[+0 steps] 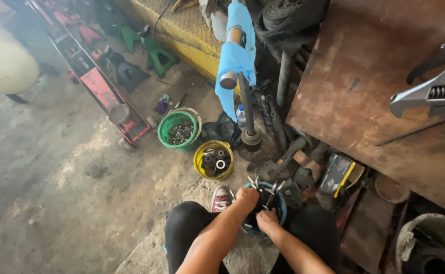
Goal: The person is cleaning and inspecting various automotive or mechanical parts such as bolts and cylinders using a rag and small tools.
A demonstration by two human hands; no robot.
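Between my knees on the concrete floor stands a blue bucket (282, 207) full of metal tools and wrenches. My left hand (248, 196) reaches into its near-left side, fingers curled down among the tools. My right hand (267, 221) rests at the bucket's near rim, fingers closed on something dark inside; what it holds is hidden. Both forearms stretch down from the bottom of the view over my black trousers.
A yellow bucket (200, 155) of sockets and a green bucket (162, 133) of small metal parts stand ahead on the left. A red floor jack (96, 83) lies further left. A rusty metal table (364, 81) with an adjustable wrench (430, 94) is on the right.
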